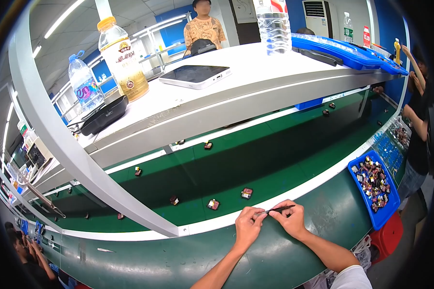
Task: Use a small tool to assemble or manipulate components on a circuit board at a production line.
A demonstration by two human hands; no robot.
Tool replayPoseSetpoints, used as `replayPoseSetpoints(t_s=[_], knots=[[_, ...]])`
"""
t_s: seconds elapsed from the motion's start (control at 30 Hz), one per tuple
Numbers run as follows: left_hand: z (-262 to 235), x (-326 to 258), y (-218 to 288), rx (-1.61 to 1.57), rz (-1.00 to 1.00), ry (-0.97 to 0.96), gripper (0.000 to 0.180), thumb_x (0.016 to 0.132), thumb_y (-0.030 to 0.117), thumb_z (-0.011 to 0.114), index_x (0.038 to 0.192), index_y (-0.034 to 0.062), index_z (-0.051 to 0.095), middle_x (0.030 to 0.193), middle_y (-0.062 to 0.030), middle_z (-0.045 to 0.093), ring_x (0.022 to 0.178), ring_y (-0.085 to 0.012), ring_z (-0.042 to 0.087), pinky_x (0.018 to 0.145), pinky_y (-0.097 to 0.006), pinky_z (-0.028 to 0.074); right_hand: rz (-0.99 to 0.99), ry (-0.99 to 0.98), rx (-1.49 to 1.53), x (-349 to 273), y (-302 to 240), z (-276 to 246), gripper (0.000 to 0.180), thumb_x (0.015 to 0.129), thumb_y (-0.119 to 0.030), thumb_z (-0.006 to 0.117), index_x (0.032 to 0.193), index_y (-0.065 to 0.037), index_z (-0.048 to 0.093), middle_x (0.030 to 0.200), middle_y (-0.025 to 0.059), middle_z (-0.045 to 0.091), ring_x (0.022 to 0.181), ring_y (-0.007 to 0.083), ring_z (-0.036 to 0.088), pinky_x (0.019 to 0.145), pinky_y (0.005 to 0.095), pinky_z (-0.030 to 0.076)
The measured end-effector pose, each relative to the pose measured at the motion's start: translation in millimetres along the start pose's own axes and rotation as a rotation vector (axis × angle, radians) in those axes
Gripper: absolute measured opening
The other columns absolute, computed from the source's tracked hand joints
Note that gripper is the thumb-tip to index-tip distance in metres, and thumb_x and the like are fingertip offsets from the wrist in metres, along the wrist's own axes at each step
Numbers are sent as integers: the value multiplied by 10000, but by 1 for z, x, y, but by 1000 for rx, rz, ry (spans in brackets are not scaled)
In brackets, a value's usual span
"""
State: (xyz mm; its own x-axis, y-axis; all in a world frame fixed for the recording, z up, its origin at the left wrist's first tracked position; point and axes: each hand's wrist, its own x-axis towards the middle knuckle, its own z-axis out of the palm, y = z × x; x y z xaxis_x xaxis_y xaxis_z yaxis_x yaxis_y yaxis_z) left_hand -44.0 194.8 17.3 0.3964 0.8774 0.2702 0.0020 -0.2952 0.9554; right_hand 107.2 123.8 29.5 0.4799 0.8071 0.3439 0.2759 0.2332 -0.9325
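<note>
- Left hand (pixel 248 225) and right hand (pixel 290 221): fingertips pinched on slim black tool (pixel 285 208), near white rail (pixel 212 224).
- Risk (judged): loose pinch could drop it over the rail onto green belt (pixel 275 183), 12 o'clock.
- Edges: post (pixel 130 200) 10 o'clock, blue tray (pixel 382 220) near 3; roomiest bench (pixel 178 262) toward 8.

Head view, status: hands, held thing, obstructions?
Left hand, right hand: both pinching slim dark object. Exact kind unclear. Nearest small part lies beyond left hand, not touching.
</note>
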Motion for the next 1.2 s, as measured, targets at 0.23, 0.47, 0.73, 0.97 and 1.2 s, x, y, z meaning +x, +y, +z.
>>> replayPoseSetpoints(t_s=[0.23,0.47,0.73,0.97,1.2], knots=[[0,0,-1,-27,-3,24,93,863,10,766,933,-40,730,874,-68,645,602,-98,611,529,-251,467,-25,3,-32,0,1,-1,139,841,-30,797,925,30,704,520,-66,454,479,-7,347,462,207,268],[1,0,5,-15,-27,23,66,859,2,763,895,-41,728,825,-61,634,590,-89,590,530,-252,453,-33,-1,-53,0,-2,-1,120,855,-32,782,929,18,701,510,-67,420,484,0,335,471,217,273],[1,-1,-3,5,-16,28,57,848,-9,763,867,-48,725,779,-59,627,577,-87,563,535,-261,438,-35,-17,-45,0,-1,-1,111,858,-34,777,924,11,700,511,-61,411,487,2,333,473,224,268],[1,0,1,-7,-35,26,67,858,-8,761,868,-58,717,783,-50,620,586,-78,557,538,-259,440,-37,-17,-14,1,0,0,87,855,-18,775,893,2,699,526,-63,445,493,-3,339,463,222,261],[0,-2,6,3,14,41,60,858,-5,763,874,-46,723,795,-52,622,598,-85,569,543,-256,447,-50,-14,-5,-1,0,1,78,854,-4,774,879,-2,700,544,-64,486,497,-6,351,462,219,268]])
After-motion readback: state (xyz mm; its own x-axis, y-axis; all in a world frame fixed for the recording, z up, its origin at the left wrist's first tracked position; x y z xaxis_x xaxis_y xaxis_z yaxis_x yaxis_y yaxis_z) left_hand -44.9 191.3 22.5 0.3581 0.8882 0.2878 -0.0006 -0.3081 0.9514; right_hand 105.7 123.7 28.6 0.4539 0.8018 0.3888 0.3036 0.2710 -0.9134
